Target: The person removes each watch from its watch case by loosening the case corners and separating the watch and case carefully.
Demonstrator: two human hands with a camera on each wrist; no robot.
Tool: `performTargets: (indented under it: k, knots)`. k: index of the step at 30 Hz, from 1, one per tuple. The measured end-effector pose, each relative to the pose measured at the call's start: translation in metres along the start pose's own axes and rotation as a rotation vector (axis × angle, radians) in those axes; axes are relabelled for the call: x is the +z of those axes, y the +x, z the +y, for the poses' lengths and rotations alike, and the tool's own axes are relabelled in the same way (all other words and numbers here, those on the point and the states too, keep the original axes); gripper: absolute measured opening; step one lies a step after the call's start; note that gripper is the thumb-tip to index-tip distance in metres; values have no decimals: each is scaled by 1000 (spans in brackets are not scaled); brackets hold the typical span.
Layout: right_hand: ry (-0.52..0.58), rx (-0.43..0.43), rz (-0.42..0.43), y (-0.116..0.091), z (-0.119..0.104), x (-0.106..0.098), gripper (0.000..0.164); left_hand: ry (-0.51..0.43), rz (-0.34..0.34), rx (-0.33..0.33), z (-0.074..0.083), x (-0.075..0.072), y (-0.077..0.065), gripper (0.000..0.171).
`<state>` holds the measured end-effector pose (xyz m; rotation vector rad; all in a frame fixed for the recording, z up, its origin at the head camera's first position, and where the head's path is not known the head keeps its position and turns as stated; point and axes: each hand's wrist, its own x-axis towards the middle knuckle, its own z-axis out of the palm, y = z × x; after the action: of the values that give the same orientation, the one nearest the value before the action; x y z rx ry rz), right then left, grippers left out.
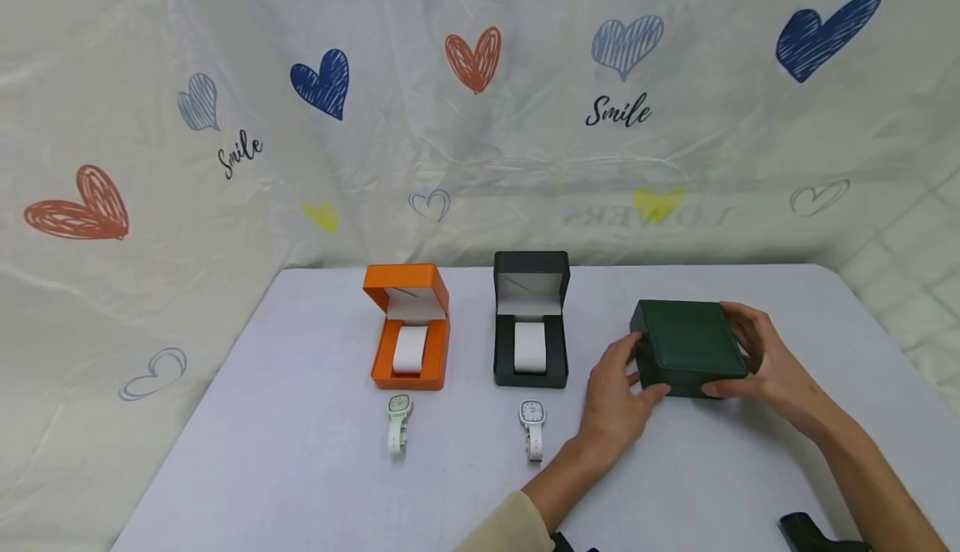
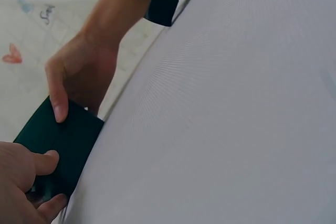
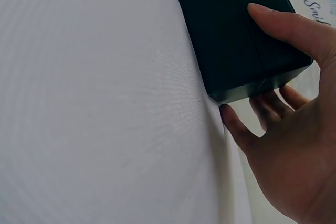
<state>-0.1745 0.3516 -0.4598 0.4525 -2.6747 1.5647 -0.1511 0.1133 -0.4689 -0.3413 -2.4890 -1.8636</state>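
Note:
A closed dark green box [image 1: 690, 337] is on the right part of the white table, its lid down. My left hand [image 1: 619, 392] holds its left end, thumb on the front face and fingers along the side. From the other end my right hand [image 1: 780, 373] grips it, thumb at the front right corner and fingers around the right side. In the right wrist view, the thumb [image 3: 283, 24] lies across the front of the box while the other fingers reach under its end face. Both hands also show on the box [image 2: 73, 145] in the left wrist view.
To the left stand an open orange watch box [image 1: 410, 377] and an open black watch box [image 1: 531, 375], each with a white cushion. A pale green watch [image 1: 398, 423] and a white watch [image 1: 532, 429] lie before them. A heart-printed curtain [image 1: 465, 135] hangs behind the table.

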Motion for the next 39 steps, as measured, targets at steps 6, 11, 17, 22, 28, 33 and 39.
performTargets:
  k: [6, 11, 17, 22, 28, 33, 39]
  knots:
    - [6, 15, 10, 2, 1, -3, 114, -32, 27, -9, 0, 1, 2, 70]
    - [34, 24, 8, 3, 3, -5, 110, -66, 52, -47, 2, 2, 3, 70]
    - [59, 19, 14, 5, 4, -8, 99, -143, 89, -78, 6, 2, 4, 61]
    - [80, 20, 17, 5, 8, -11, 90, -190, 114, -91, 6, 2, 3, 49]
    - [111, 46, 15, 3, 12, -9, 83, -204, 105, -109, 1, 4, -2, 49]
    - [87, 51, 40, 6, 11, -6, 76, -189, 96, -87, -2, 2, -1, 47]
    - [114, 101, 46, 12, 6, -7, 66, -180, 93, -95, -1, -3, 2, 45]
